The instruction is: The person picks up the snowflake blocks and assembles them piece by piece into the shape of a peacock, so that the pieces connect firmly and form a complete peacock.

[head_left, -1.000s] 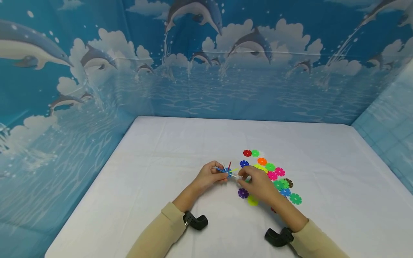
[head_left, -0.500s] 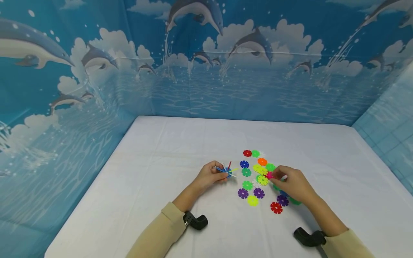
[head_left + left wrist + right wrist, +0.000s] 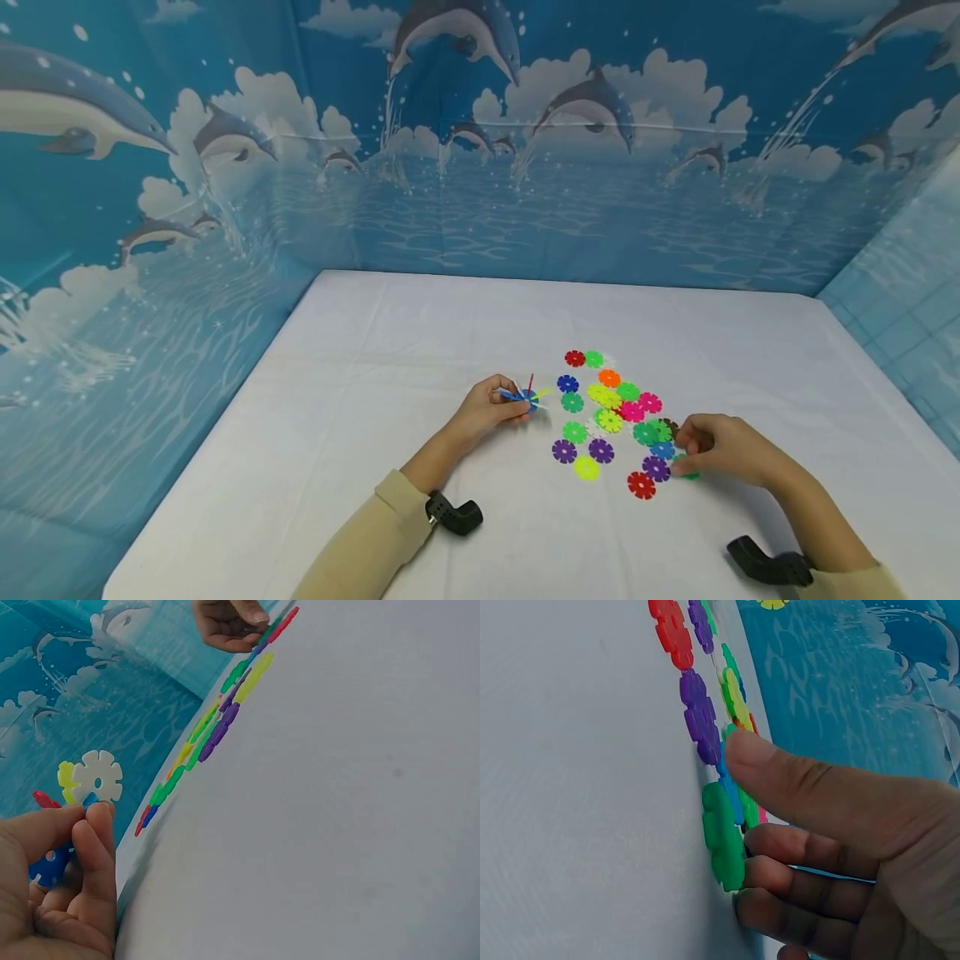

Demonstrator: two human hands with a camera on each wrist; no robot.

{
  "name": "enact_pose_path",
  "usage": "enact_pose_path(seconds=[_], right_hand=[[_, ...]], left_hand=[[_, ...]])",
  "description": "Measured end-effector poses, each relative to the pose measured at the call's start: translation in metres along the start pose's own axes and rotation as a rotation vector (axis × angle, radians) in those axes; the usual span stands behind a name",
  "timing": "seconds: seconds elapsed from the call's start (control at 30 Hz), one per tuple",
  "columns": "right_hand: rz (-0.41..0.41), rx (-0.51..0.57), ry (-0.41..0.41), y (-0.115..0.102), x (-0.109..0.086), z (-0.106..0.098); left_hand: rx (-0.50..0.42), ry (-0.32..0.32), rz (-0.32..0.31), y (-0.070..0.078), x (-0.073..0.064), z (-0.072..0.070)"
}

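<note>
My left hand [image 3: 486, 410] pinches a cluster of joined notched plastic discs [image 3: 529, 401] above the table, between thumb and fingers. In the left wrist view the cluster shows a white disc [image 3: 97, 763], a yellow one [image 3: 65, 777], a red edge and a blue disc [image 3: 45, 871]. My right hand [image 3: 727, 450] is at the right end of the loose discs, thumb and fingers apart. Nearest to it lies a green disc [image 3: 723, 836], partly hidden by the hand in the head view. A purple disc [image 3: 656, 468] and a light blue one [image 3: 663, 450] lie beside that.
Several more loose discs lie flat on the white table [image 3: 420, 333], some overlapping, among them a red one [image 3: 642, 485], a yellow one [image 3: 587, 468] and an orange one [image 3: 609, 378]. A dolphin-print curtain [image 3: 480, 217] rises behind and at the sides.
My right hand has left the cluster and moved right and toward me, across the discs to the green one at their right end. The left hand stays put with the cluster.
</note>
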State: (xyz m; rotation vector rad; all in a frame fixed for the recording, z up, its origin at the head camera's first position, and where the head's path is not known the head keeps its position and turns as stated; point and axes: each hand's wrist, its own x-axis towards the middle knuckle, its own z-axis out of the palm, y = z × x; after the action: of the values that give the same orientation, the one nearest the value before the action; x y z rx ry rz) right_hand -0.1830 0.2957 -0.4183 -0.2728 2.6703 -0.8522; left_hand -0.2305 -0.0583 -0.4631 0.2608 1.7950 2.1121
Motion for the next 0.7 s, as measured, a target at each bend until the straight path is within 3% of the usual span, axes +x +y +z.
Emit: enact_pose_path(seconds=[0.2, 0.4, 0.7], right_hand=[[0.006, 0.013, -0.041, 0.004, -0.001, -0.001], [-0.041, 0.051, -0.021, 0.001, 0.001, 0.001], [-0.101, 0.266, 0.082, -0.030, 0.019, 0.018]], left_hand=[[0.006, 0.000, 0.011, -0.002, 0.000, -0.002], [-0.015, -0.010, 0.026, -0.001, 0.000, -0.002], [-0.001, -0.014, 0.034, 0.000, -0.001, -0.002]])
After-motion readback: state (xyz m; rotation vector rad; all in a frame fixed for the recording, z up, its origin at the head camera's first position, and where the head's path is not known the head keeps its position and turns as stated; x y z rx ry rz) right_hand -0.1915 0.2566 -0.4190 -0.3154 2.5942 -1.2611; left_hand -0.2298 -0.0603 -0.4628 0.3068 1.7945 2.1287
